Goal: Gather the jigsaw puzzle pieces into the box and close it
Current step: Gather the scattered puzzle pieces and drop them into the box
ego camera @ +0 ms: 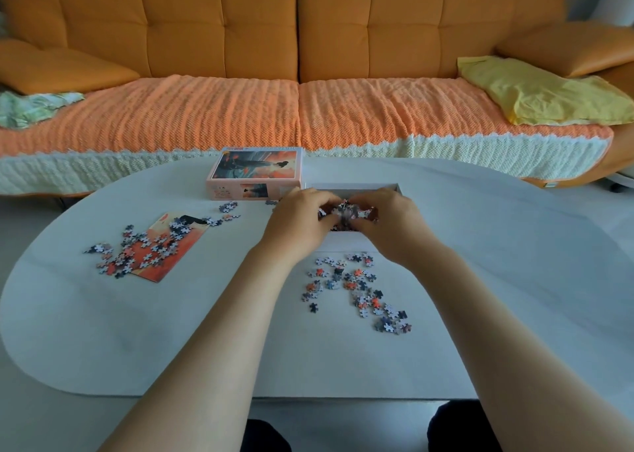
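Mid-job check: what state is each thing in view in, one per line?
Box: open.
Lid: off, picture side up, beside the box.
Left hand: holds a clump of pieces over the box.
Right hand: holds the same clump.
Loose pieces: scattered on the table.
Picture sheet: flat, pieces lying on it.

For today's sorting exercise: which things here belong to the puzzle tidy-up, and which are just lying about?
Job: open box, lid, handful of pieces in left hand and right hand, loose pieces, picture sheet.
Lying about: yellow cloth, green cloth, sofa.
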Motion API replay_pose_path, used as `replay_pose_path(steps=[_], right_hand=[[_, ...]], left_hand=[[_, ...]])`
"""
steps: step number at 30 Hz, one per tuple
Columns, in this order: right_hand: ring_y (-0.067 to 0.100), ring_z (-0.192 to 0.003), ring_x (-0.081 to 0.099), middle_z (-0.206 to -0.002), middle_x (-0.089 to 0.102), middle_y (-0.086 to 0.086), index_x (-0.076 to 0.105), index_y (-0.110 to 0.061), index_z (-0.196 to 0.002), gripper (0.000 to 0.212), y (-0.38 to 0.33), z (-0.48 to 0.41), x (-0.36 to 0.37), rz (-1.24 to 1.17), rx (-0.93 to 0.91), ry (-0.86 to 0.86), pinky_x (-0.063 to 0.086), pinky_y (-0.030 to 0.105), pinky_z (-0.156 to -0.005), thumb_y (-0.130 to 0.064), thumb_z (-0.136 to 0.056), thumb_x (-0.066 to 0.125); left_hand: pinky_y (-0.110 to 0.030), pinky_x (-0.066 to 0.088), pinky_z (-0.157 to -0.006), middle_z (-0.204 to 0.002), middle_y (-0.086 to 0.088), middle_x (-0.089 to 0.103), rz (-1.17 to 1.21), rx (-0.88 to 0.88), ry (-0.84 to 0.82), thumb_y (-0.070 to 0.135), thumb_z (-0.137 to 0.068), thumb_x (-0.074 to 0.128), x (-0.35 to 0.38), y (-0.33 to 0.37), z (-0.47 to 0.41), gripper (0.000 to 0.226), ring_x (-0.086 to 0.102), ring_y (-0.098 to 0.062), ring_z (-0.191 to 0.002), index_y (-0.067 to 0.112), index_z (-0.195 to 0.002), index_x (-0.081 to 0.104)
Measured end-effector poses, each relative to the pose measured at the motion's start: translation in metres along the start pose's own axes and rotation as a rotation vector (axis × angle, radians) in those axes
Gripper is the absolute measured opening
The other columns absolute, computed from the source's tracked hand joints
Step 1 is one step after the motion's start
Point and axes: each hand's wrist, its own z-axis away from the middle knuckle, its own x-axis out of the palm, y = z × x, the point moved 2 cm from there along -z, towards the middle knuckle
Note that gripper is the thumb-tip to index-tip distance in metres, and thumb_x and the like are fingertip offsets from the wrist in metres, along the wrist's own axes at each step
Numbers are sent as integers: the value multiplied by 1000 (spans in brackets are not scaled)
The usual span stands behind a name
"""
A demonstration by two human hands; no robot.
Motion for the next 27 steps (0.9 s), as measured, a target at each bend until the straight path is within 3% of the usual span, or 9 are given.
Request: replay_pose_path(steps=[2, 5, 9, 11, 15, 18, 21, 24, 27], right_hand=[[12, -98, 58, -115, 65, -5, 67, -24, -120, 30, 4, 1, 2, 2, -3, -25, 41, 18, -85, -23, -91, 65], [13, -103, 58, -120, 64, -5, 68, -24, -120, 27, 7, 2, -1, 32, 9, -19, 40, 19, -88, -24, -94, 60], [20, -90, 60, -98, 68, 2, 71, -20, -108, 23, 4, 13, 1, 92, -99, -153, 48, 33, -80, -25, -98, 51], [22, -90, 60, -95, 68, 3, 69, -16, -104, 23, 4, 18, 1, 115, -134, -170, 49, 39, -80, -27, -97, 50], [19, -111, 57, -119, 66, -3, 68, -20, -119, 27, 4, 27, -6, 138, -197, -49, 47, 36, -97, -22, -94, 57], [15, -89, 60, -101, 68, -4, 73, -19, -110, 24, -2, 34, -14, 76, -252, 29, 52, 32, -81, -12, -92, 59], [7, -74, 59, -89, 62, -11, 74, -22, -105, 23, -8, 45, -13, 56, -270, -58, 51, 26, -71, -13, -92, 57], [13, -93, 64, -106, 69, -8, 73, -24, -109, 25, -7, 55, -4, 164, -278, -175, 53, 31, -82, -15, -93, 55], [16, -115, 57, -127, 63, -6, 69, -20, -119, 33, -1, 60, 2, 211, -229, -272, 45, 31, -99, -10, -96, 48]], left_hand=[[-40, 44, -90, -113, 3, 67, -124, 19, 2, 30, -92, 64, 3, -3, 0, 32, 52, -21, -104, 25, -124, 66], [-41, 40, -96, -120, 2, 64, -141, 18, -3, 36, -95, 59, 1, -4, 2, 35, 49, -22, -109, 24, -127, 64], [-39, 38, -94, -114, 8, 66, -183, 48, -73, 37, -97, 53, 0, -7, 12, 27, 49, -22, -107, 29, -116, 70], [-38, 33, -97, -120, 10, 65, -208, 55, -126, 38, -98, 50, 0, -7, 16, 30, 47, -21, -113, 29, -120, 68], [-37, 32, -107, -133, 7, 59, -173, 87, -116, 32, -98, 53, -6, -6, 26, 34, 45, -17, -124, 23, -129, 62], [-36, 41, -101, -120, 7, 63, -127, 138, -4, 21, -94, 60, -13, -2, 36, 27, 51, -17, -114, 20, -121, 68], [-29, 49, -81, -105, 10, 62, -89, 153, 11, 19, -93, 61, -18, 8, 46, 17, 57, -12, -96, 22, -106, 71], [-30, 51, -70, -97, 15, 58, -67, 112, -119, 26, -93, 60, -14, 12, 57, 11, 59, -8, -85, 27, -99, 69], [-32, 48, -86, -114, 14, 55, -144, 54, -256, 38, -93, 58, -3, 6, 67, 25, 50, -8, -109, 28, -115, 65]])
